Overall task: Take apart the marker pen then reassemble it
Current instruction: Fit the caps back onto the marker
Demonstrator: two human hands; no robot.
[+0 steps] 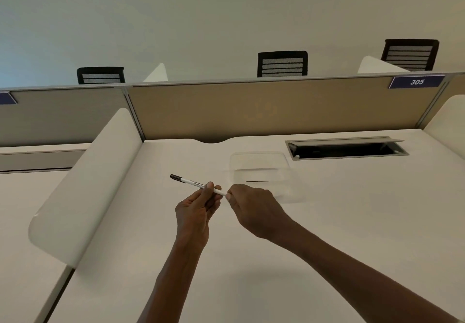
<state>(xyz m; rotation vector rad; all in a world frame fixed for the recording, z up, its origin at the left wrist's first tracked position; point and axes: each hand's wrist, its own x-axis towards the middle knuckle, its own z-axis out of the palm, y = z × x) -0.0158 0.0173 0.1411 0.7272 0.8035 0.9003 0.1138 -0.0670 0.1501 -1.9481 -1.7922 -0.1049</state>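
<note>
A slim white marker pen (193, 183) with a dark cap at its far left end is held above the white desk (327, 222). My left hand (197, 207) pinches the barrel near its middle between thumb and fingers. My right hand (251, 204) pinches the pen's right end with its fingertips, and that end is hidden under them. The pen slants from upper left down to lower right.
A clear plastic tray (261, 171) lies on the desk just behind my hands, with a thin dark piece inside. An open cable hatch (347, 148) sits at the back right. White side dividers (83, 184) and a tan back panel (251, 111) enclose the desk.
</note>
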